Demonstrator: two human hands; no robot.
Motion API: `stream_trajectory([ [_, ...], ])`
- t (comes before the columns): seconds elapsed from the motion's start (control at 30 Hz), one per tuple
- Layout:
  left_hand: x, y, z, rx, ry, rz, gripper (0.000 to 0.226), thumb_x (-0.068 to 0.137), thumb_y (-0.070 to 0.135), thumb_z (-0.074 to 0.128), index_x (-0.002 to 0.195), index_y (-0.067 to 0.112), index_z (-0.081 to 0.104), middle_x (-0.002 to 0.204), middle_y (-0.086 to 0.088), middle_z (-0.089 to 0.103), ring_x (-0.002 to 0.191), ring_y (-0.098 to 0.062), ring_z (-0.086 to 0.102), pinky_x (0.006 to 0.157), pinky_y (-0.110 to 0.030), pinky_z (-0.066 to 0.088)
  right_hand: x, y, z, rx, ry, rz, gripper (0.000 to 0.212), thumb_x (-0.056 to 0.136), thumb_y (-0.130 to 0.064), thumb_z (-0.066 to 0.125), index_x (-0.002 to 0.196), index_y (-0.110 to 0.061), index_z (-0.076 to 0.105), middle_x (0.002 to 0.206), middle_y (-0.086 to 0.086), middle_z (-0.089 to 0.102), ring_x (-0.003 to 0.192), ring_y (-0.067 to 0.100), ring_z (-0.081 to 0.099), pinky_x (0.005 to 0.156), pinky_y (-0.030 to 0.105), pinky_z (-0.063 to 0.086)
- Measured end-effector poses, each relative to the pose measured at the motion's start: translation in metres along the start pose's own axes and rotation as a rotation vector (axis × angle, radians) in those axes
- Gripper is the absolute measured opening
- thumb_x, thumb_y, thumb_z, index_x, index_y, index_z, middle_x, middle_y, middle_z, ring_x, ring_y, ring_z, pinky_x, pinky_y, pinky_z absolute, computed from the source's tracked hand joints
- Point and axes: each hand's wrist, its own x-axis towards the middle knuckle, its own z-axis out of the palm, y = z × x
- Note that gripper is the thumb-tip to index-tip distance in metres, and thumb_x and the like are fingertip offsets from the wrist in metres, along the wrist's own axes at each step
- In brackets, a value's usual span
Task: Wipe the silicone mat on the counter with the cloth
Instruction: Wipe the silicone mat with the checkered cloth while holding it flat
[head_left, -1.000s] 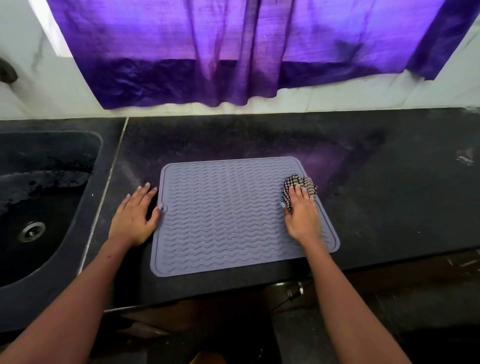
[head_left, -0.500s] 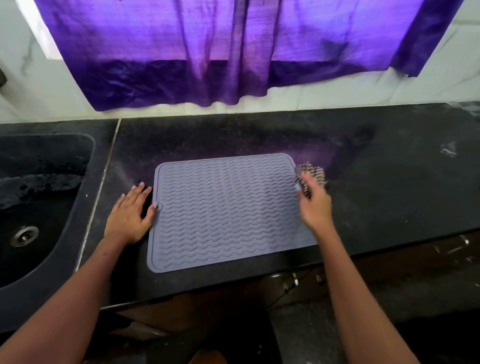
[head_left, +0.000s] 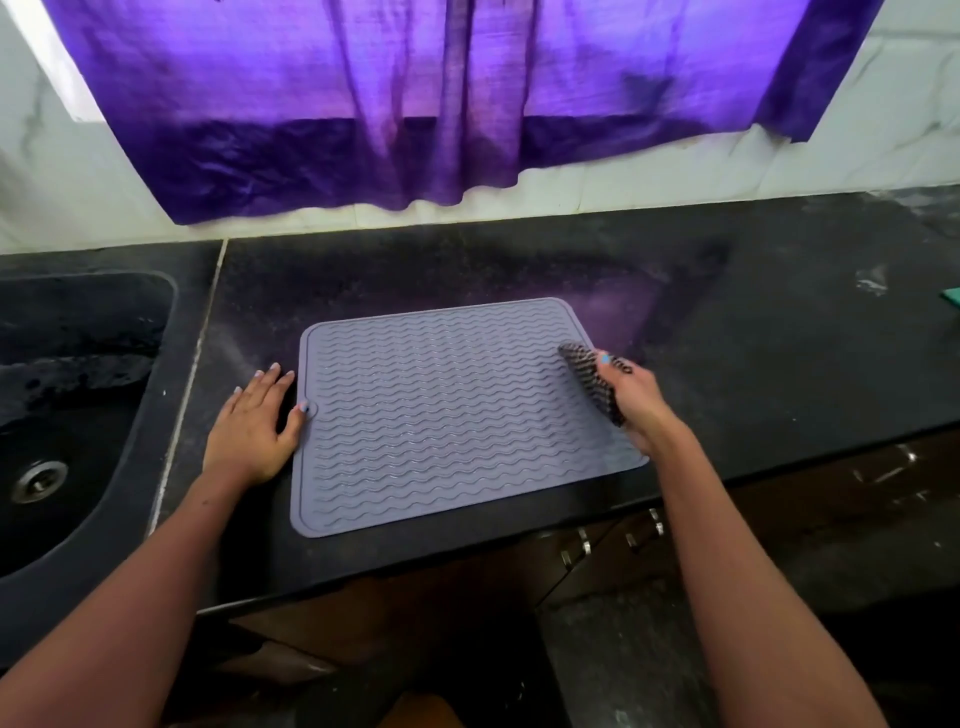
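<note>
A grey silicone mat (head_left: 441, 415) with wavy ridges lies flat on the black counter (head_left: 779, 364), near its front edge. My left hand (head_left: 254, 426) rests flat on the counter beside the mat's left edge, the thumb touching that edge. My right hand (head_left: 636, 400) is at the mat's right edge, turned on its side and closed around a bunched black-and-white checked cloth (head_left: 589, 376). The cloth sticks out to the left of the fingers over the mat's right side; whether it touches the mat I cannot tell.
A dark sink (head_left: 62, 415) with a metal drain (head_left: 39, 480) is set into the counter at the left. A purple curtain (head_left: 441, 104) hangs over the white wall behind. A small green object (head_left: 953, 299) shows at the right edge. Cabinet fronts lie below the counter's front edge.
My right hand has gone from pressing flat on the cloth to gripping it bunched and turned on its side at the mat's right edge. The left hand stays put.
</note>
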Motion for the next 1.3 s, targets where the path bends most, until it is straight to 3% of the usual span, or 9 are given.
stream_trajectory([
  [0.13, -0.001, 0.001, 0.001, -0.006, 0.009, -0.001, 0.086, 0.080, 0.064, 0.011, 0.143, 0.011, 0.036, 0.153, -0.009, 0.029, 0.143, -0.023, 0.022, 0.117, -0.041, 0.013, -0.019, -0.002, -0.005, -0.320, 0.291, -0.228, 0.043, 0.096, -0.024, 0.047, 0.139, -0.017, 0.043, 0.144, 0.003, 0.044, 0.133, 0.021, 0.040, 0.113, 0.040, 0.031],
  [0.23, 0.000, 0.000, 0.000, -0.004, 0.015, -0.005, 0.084, 0.080, 0.063, 0.012, 0.143, 0.011, 0.036, 0.153, -0.009, 0.029, 0.143, -0.023, 0.022, 0.117, -0.040, 0.013, -0.039, 0.033, 0.007, -0.769, 0.226, -0.334, 0.052, 0.095, -0.022, 0.049, 0.144, -0.017, 0.033, 0.151, 0.002, 0.033, 0.138, 0.023, 0.033, 0.115, 0.042, 0.027],
  [0.37, -0.001, 0.001, 0.001, 0.037, -0.024, -0.004, 0.086, 0.080, 0.062, 0.006, 0.146, 0.011, 0.030, 0.155, -0.009, 0.022, 0.145, -0.022, 0.016, 0.117, -0.040, 0.009, -0.040, 0.066, 0.011, -1.150, 0.124, -0.358, 0.061, 0.098, -0.034, 0.039, 0.149, -0.013, 0.015, 0.158, 0.003, 0.009, 0.146, 0.018, 0.009, 0.117, 0.031, 0.002],
  [0.53, 0.000, 0.008, 0.000, 0.085, -0.122, -0.072, 0.067, 0.093, 0.049, 0.009, 0.149, 0.012, 0.015, 0.159, -0.006, 0.007, 0.146, -0.021, 0.004, 0.117, -0.039, 0.001, -0.028, 0.065, -0.001, -1.044, 0.020, -0.371, 0.059, 0.097, -0.040, 0.039, 0.148, -0.016, 0.021, 0.157, -0.001, 0.014, 0.146, 0.016, 0.010, 0.118, 0.035, 0.008],
  [0.7, -0.011, 0.012, -0.002, 0.086, -0.187, -0.094, 0.057, 0.100, 0.042, 0.017, 0.150, 0.015, 0.007, 0.159, -0.007, -0.003, 0.146, -0.021, -0.004, 0.117, -0.040, -0.004, -0.014, 0.029, -0.006, -0.116, 0.094, 0.030, 0.038, 0.096, -0.025, 0.049, 0.130, -0.009, 0.053, 0.132, 0.009, 0.056, 0.117, 0.021, 0.054, 0.097, 0.034, 0.044],
  [0.8, -0.024, 0.013, -0.003, 0.088, -0.171, -0.072, 0.075, 0.086, 0.056, 0.004, 0.150, 0.016, 0.008, 0.159, -0.008, -0.001, 0.146, -0.022, -0.004, 0.117, -0.040, -0.005, -0.017, 0.000, -0.004, 0.195, 0.272, 0.042, 0.033, 0.096, -0.019, 0.048, 0.124, -0.002, 0.056, 0.123, 0.013, 0.061, 0.104, 0.020, 0.060, 0.088, 0.033, 0.050],
  [0.93, -0.034, 0.013, -0.004, 0.088, -0.156, -0.060, 0.093, 0.072, 0.067, -0.009, 0.150, 0.018, 0.006, 0.159, -0.007, -0.003, 0.146, -0.020, -0.005, 0.116, -0.037, -0.007, -0.058, -0.004, 0.051, -0.147, 0.208, -0.212, 0.041, 0.097, -0.020, 0.045, 0.138, -0.016, 0.043, 0.147, 0.001, 0.040, 0.134, 0.017, 0.037, 0.109, 0.033, 0.032],
  [1.1, -0.035, 0.014, -0.003, 0.071, -0.113, -0.048, 0.092, 0.074, 0.066, -0.008, 0.150, 0.018, 0.009, 0.159, -0.007, 0.000, 0.147, -0.020, -0.003, 0.117, -0.039, -0.005, -0.076, 0.060, 0.105, -1.064, 0.028, -0.445, 0.056, 0.097, -0.032, 0.043, 0.147, -0.019, 0.023, 0.157, -0.002, 0.016, 0.146, 0.015, 0.011, 0.120, 0.035, 0.006],
  [1.3, -0.034, 0.014, -0.003, 0.027, -0.090, -0.057, 0.072, 0.087, 0.052, 0.004, 0.150, 0.017, 0.014, 0.159, -0.006, 0.004, 0.147, -0.019, -0.001, 0.118, -0.038, -0.004, -0.068, 0.053, 0.104, -0.977, -0.018, -0.358, 0.054, 0.097, -0.039, 0.041, 0.146, -0.021, 0.028, 0.156, -0.007, 0.017, 0.145, 0.014, 0.010, 0.118, 0.035, 0.007],
])
